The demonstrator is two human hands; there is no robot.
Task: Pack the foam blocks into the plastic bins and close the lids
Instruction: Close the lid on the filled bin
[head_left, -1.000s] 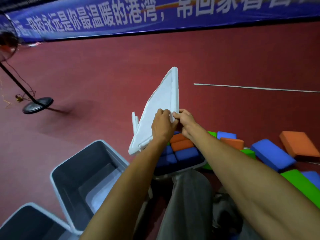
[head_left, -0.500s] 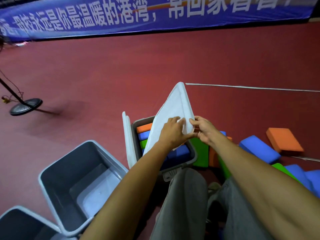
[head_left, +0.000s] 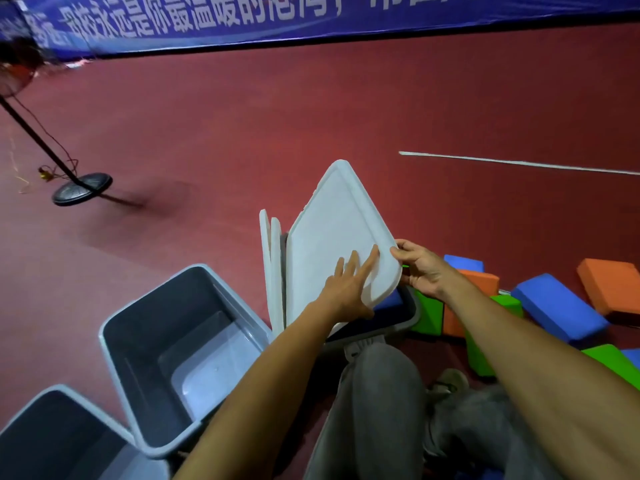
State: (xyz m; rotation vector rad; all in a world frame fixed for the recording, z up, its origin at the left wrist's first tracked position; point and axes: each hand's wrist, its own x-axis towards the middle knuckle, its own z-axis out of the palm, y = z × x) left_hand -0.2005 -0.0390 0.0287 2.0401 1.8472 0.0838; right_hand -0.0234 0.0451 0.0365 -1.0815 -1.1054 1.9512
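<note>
- The white lid [head_left: 332,244] is held tilted above the packed grey bin [head_left: 412,317]. Its far corner points up and away from the person, and its near edge is low over the bin's rim.
- The left hand [head_left: 346,289] lies flat on the lid's upper face, with straight, spread fingers pressing on the near part of the panel.
- The right hand [head_left: 420,268] grips the lid's right-hand corner, with the thumb on top of the edge and the fingers curled beneath it.
- The packed bin sits on the floor directly in front of the person's knee [head_left: 374,410]. The lid hides most of the bin. A blue block [head_left: 389,301] shows inside at the near right corner.
- Two spare lids [head_left: 272,265] stand on edge against the left side of the packed bin.
- A second grey bin [head_left: 145,341] stands open just to the left of the spare lids. A third grey bin [head_left: 62,441] stands open at the person's near left.
- Loose foam blocks lie on the floor to the right of the packed bin. A green block [head_left: 429,313] touches the bin wall. A large blue block [head_left: 557,310] and an orange block [head_left: 609,285] lie farther right.
- The red floor [head_left: 277,116] carries a white line [head_left: 519,163] beyond the blocks.
- A fan stand base [head_left: 81,193] rests on the floor at far left.
- A blue banner [head_left: 311,19] runs along the far edge of the floor.
</note>
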